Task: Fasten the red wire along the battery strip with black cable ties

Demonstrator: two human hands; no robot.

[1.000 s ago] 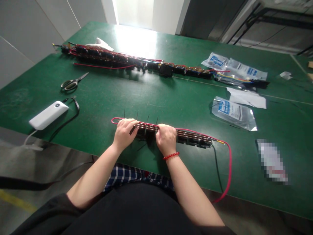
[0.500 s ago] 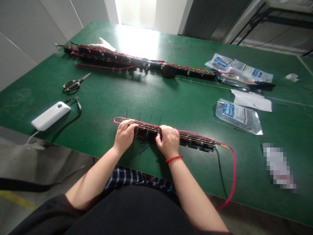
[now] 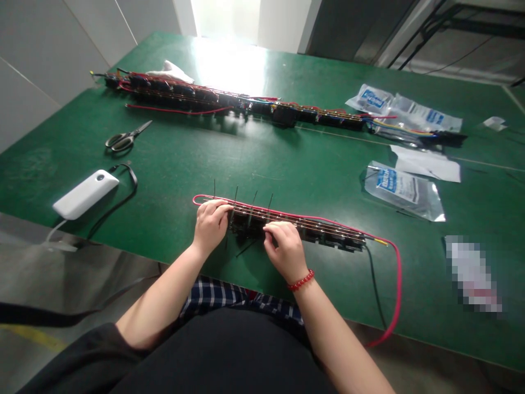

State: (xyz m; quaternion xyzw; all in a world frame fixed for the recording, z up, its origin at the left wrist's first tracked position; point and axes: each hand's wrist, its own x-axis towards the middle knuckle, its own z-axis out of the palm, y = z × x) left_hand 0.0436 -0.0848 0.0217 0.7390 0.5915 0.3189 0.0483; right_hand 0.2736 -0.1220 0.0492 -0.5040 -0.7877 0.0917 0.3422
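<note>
From my station, the right hand has drawn toward 6 o'clock, uncovering red cable; I can't tell whether its fingertips pinch anything. The left hand, clamped on the wired black strip at the green table's 6 o'clock side, seemingly steadies it alone.

Black top, red beaded bracelet
</note>
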